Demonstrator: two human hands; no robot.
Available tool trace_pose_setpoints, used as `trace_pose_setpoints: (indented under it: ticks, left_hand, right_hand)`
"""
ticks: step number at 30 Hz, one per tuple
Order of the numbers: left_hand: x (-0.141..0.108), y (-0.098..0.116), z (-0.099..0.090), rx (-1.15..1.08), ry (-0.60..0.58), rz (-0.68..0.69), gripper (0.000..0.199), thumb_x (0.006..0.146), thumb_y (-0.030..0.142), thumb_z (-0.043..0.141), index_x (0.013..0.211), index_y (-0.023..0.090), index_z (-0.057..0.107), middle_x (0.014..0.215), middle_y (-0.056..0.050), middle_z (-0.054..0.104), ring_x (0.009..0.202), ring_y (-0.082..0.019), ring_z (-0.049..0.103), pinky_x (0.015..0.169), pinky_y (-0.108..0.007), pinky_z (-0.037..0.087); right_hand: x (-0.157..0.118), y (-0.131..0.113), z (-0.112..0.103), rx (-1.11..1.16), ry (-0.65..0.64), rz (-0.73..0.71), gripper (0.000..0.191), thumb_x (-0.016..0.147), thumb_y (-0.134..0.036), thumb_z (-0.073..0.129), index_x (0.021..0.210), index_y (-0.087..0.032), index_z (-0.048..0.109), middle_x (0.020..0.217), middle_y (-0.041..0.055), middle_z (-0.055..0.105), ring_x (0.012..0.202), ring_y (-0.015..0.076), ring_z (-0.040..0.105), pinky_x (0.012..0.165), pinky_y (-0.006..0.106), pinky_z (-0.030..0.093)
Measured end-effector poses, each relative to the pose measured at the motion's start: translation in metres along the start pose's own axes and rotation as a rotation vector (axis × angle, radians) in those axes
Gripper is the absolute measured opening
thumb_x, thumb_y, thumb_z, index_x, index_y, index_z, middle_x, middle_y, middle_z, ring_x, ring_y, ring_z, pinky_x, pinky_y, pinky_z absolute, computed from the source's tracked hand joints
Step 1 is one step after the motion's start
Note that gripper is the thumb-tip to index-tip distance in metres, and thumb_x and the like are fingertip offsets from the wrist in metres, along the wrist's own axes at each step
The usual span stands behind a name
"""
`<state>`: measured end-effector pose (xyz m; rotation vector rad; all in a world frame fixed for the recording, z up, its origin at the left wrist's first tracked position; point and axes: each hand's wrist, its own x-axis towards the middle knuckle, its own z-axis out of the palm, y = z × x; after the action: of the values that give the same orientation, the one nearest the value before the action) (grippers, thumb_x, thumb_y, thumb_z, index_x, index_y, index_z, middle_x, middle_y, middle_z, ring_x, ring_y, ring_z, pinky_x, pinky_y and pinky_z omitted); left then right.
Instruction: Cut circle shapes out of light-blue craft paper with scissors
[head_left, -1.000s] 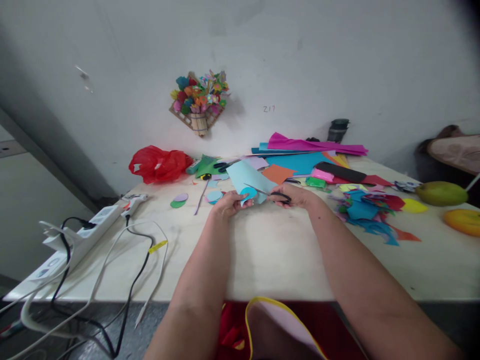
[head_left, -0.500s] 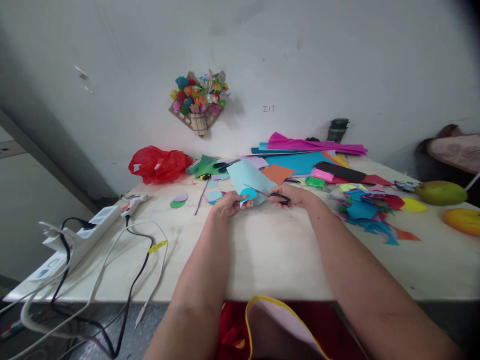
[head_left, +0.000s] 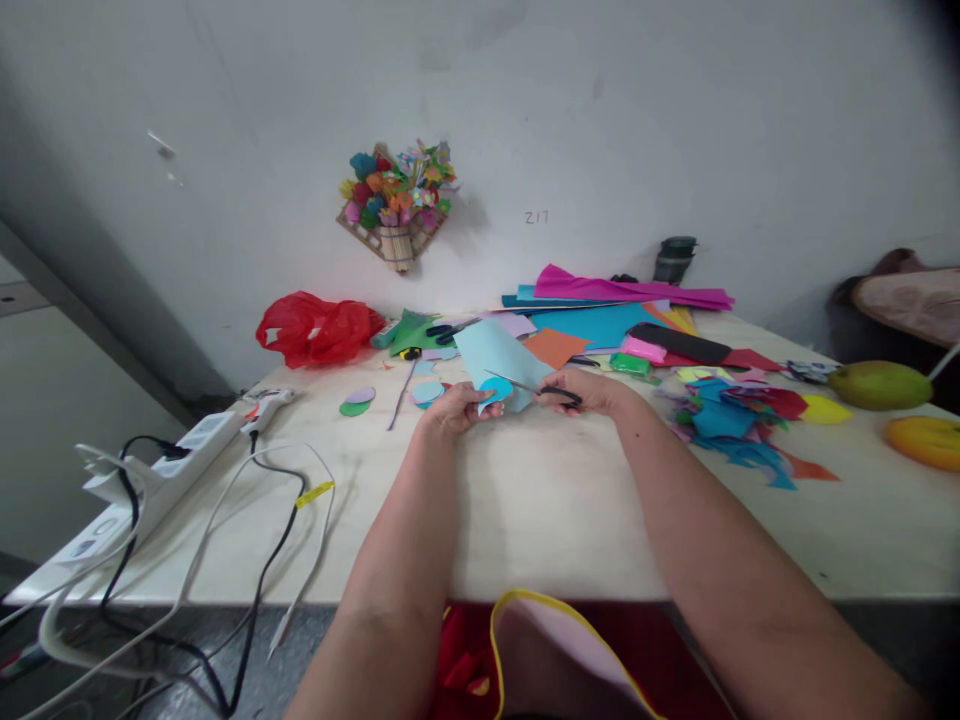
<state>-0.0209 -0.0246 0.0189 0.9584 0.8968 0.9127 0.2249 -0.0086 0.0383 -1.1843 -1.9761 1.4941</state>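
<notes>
With my left hand [head_left: 461, 408] I am pinching a bright blue disc [head_left: 495, 389] against a pale blue sheet [head_left: 491, 345], near the middle of the frame above the worktop [head_left: 555, 520]. My right hand [head_left: 574, 390], just right of centre, is gripping the scissors [head_left: 564, 395], their blades pointing left beside the disc; I cannot tell how far they are parted. I seem to be cutting round the disc as a pattern. The next move is probably calling for turning the sheet so the blades are following the rim without nicking it.
</notes>
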Motion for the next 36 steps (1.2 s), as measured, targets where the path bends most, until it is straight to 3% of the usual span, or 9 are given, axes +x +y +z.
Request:
trace_pose_setpoints:
  ticks: [9, 20, 36]
  left_hand:
    - [-0.003, 0.001, -0.001, 0.027, -0.032, -0.018, 0.017, 0.084, 0.000, 0.064, 0.067, 0.004, 0.066, 0.055, -0.012, 0.067, 0.047, -0.014, 0.064, 0.047, -0.016, 0.048]
    - [-0.001, -0.001, -0.007, 0.058, -0.073, -0.025, 0.010, 0.081, 0.003, 0.066, 0.072, 0.005, 0.069, 0.059, -0.013, 0.070, 0.051, -0.015, 0.066, 0.050, -0.019, 0.049]
    - [0.000, -0.002, -0.006, 0.096, -0.099, -0.011, 0.009, 0.079, 0.006, 0.072, 0.072, 0.003, 0.069, 0.059, -0.014, 0.070, 0.052, -0.017, 0.068, 0.048, -0.019, 0.048]
  right_hand:
    - [-0.010, -0.008, -0.001, -0.071, -0.005, -0.006, 0.014, 0.068, -0.028, 0.068, 0.063, -0.018, 0.059, 0.046, -0.0049, 0.048, 0.040, 0.0060, 0.032, 0.041, 0.021, 0.024]
    - [-0.016, -0.017, 0.001, -0.093, 0.001, 0.052, 0.007, 0.068, -0.021, 0.063, 0.065, -0.016, 0.059, 0.048, -0.0042, 0.047, 0.040, 0.0060, 0.033, 0.040, 0.022, 0.027]
    - [-0.011, -0.015, 0.007, -0.057, 0.018, 0.074, 0.015, 0.071, -0.026, 0.069, 0.067, -0.017, 0.058, 0.051, -0.0024, 0.054, 0.040, 0.0059, 0.039, 0.039, 0.021, 0.029]
